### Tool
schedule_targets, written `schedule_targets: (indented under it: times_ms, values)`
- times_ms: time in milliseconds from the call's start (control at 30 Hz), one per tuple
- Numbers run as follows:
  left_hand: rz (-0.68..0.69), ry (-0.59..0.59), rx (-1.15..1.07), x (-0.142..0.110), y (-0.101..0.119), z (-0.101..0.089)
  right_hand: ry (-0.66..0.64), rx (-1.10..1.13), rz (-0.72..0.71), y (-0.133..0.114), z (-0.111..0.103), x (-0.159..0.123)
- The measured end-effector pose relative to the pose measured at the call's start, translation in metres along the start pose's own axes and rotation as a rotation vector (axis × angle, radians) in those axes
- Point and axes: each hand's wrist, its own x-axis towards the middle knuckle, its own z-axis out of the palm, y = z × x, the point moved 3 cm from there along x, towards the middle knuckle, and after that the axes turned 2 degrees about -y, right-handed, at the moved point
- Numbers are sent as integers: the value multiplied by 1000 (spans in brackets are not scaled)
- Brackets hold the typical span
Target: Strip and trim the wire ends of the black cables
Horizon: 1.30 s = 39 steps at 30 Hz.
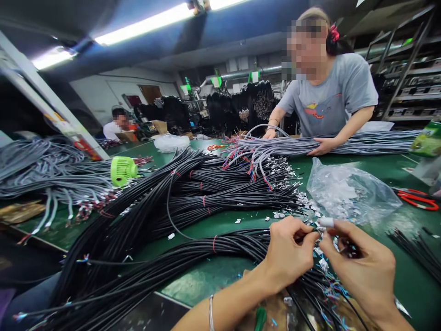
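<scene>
My left hand [291,250] is closed in a pinch on the end of a black cable, most of which its fingers hide. Facing it, my right hand [367,269] pinches at the same cable end, thumb and forefinger almost touching the left fingertips. A white wrap [326,222] covers one right fingertip. What exactly lies between the right fingers is too small to make out. Under both wrists run black cables with bare coloured wires [332,287]. A bundle of black cables [193,248], tied with a red band, stretches left from my hands.
More tied black cables [227,202] lie beyond. Across the green table [193,282], a co-worker's hands [322,146] rest on grey cables [365,143]. A clear plastic bag [351,191], red-handled scissors [418,198], a green fan [122,171] and grey cables [44,170] lie around.
</scene>
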Motion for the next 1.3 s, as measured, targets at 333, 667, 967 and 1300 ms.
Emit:
schedule_targets:
  times_ms: [333,667,967,1300]
  values:
    - [600,-270,555,-1,-2,3,-206,380,576,34,12,14]
    - [-108,-139,-358,22,-6,-17,-295,440,546,35,4,21]
    - [-58,-179,-212,15,0,-15,-266,138,85,2,-4,23]
    - [-263,-219,-478,12,-5,-8,-190,447,417,14,6,14]
